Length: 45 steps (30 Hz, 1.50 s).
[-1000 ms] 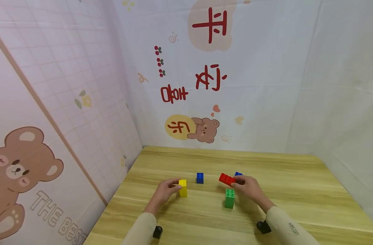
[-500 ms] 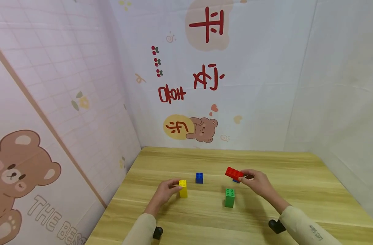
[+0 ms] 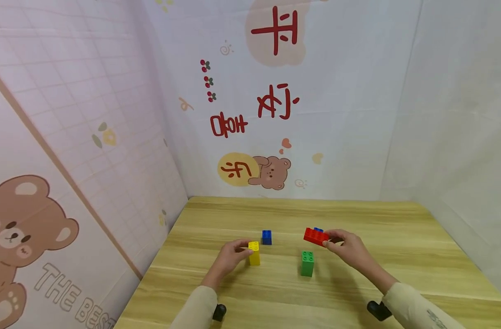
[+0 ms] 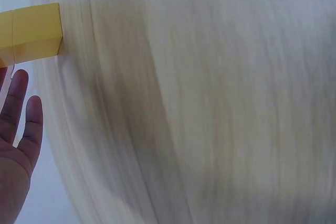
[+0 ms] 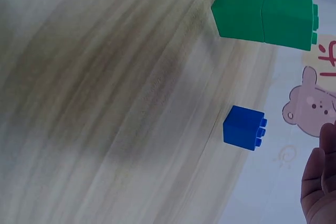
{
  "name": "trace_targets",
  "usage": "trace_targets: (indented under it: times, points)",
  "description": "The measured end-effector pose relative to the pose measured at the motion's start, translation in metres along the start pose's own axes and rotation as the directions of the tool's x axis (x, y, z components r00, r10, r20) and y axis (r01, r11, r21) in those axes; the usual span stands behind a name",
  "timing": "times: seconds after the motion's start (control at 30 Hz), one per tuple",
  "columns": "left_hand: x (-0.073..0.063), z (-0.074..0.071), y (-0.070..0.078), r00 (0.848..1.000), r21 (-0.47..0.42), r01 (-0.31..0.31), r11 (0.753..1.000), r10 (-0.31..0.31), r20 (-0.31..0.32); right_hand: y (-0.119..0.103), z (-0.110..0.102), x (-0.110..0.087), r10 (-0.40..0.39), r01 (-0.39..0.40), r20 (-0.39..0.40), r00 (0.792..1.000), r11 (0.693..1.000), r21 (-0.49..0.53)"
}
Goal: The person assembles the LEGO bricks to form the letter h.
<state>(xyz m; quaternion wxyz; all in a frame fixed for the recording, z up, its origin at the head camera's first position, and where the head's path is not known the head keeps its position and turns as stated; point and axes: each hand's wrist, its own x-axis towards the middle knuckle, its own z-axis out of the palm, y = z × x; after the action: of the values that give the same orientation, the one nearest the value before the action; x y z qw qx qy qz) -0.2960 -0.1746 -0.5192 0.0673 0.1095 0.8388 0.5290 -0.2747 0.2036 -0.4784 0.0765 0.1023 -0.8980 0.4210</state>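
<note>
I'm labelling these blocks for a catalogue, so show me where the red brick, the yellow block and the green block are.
Red brick (image 3: 315,236), head view: on its studded top.
Yellow block (image 3: 254,254), head view: on its front side, below the studs.
Green block (image 5: 263,17), right wrist view: on its long side, near the seam.

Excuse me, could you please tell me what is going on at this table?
A person is handling toy blocks with both hands. The left hand grips an upright yellow stack, while the right hand holds a red block by one end, off the table. A green stack stands between the hands, touched by neither. One blue block sits farther back; a second blue block is mostly hidden behind the red one in the head view.
</note>
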Motion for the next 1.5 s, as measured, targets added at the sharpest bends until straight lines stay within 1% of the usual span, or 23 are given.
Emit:
trace_targets:
  times: [0.1,0.33,0.5,0.57,0.77,0.83,0.93,1.13,1.27,1.5]
  points:
    - [0.0,0.006,0.004,1.0,-0.006,-0.012,1.0,0.012,0.002,-0.002,-0.001,-0.003,-0.005,0.005,-0.01,1.0,1.0,-0.002]
    - [0.004,0.021,0.01,0.999,-0.024,-0.03,0.999,0.03,0.014,-0.007,-0.002,-0.01,0.013,-0.012,-0.039,0.999,1.0,0.021]
    - [0.005,0.03,0.014,0.998,-0.024,-0.051,0.998,0.052,0.032,-0.009,-0.001,-0.012,0.011,-0.009,-0.039,0.999,0.999,0.035]
    - [0.005,0.034,0.014,0.997,-0.019,-0.068,0.997,0.069,0.036,-0.008,0.0,-0.014,0.015,-0.013,-0.04,0.999,0.999,0.038]
    - [0.006,0.049,0.02,0.997,0.0,-0.057,0.998,0.057,0.049,-0.005,0.003,-0.019,0.017,-0.015,-0.044,0.999,0.999,0.051]
    - [0.006,0.054,0.023,0.997,-0.001,-0.046,0.999,0.046,0.06,-0.004,0.004,-0.021,0.018,-0.016,-0.042,0.999,0.998,0.057]
    - [0.006,0.061,0.027,0.995,0.004,-0.05,0.999,0.049,0.082,-0.003,0.005,-0.022,0.018,-0.016,-0.039,0.999,0.998,0.06]
    - [0.007,0.073,0.035,0.992,-0.006,-0.045,0.999,0.046,0.121,-0.006,0.006,-0.022,-0.017,0.018,-0.035,0.999,0.999,0.043]
    - [0.008,0.079,0.037,0.991,-0.022,-0.044,0.999,0.047,0.128,-0.009,0.007,-0.02,-0.036,0.037,-0.025,0.999,0.999,0.028]
    - [0.009,0.086,0.04,0.988,-0.017,-0.064,0.998,0.065,0.138,-0.008,0.01,-0.017,-0.047,0.048,-0.009,0.999,0.998,0.029]
